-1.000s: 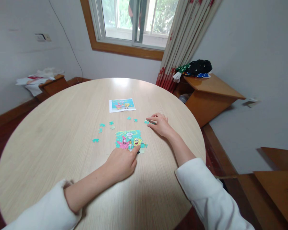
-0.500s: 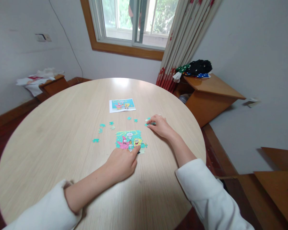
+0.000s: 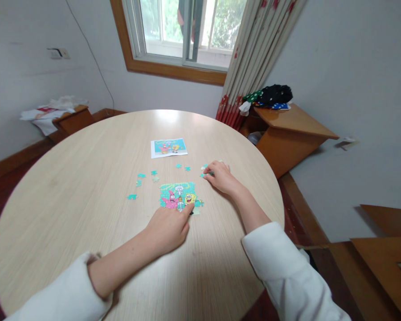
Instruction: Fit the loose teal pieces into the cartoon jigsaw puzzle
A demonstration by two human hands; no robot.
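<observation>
A partly joined jigsaw puzzle with cartoon figures on a teal ground lies on the round table. My left hand rests over its lower edge, index finger stretched out and touching the yellow figure at the right side; its other fingers are partly hidden. To the upper right, my right hand is bent down at the tabletop, thumb and fingertips closed around a small teal puzzle piece. More pieces lie partly hidden beneath and behind this hand. A small piece with yellow on it sticks out at the puzzle's right edge.
Several loose pieces lie left of and above the puzzle, among them a teal piece and another piece. Farther back is a printed reference picture. Beyond the pale wooden table stand a wooden stool with cloths and a curtain.
The whole view has shifted slightly. Both hands keep nearly the same places, the left on the puzzle and the right at the loose pieces.
</observation>
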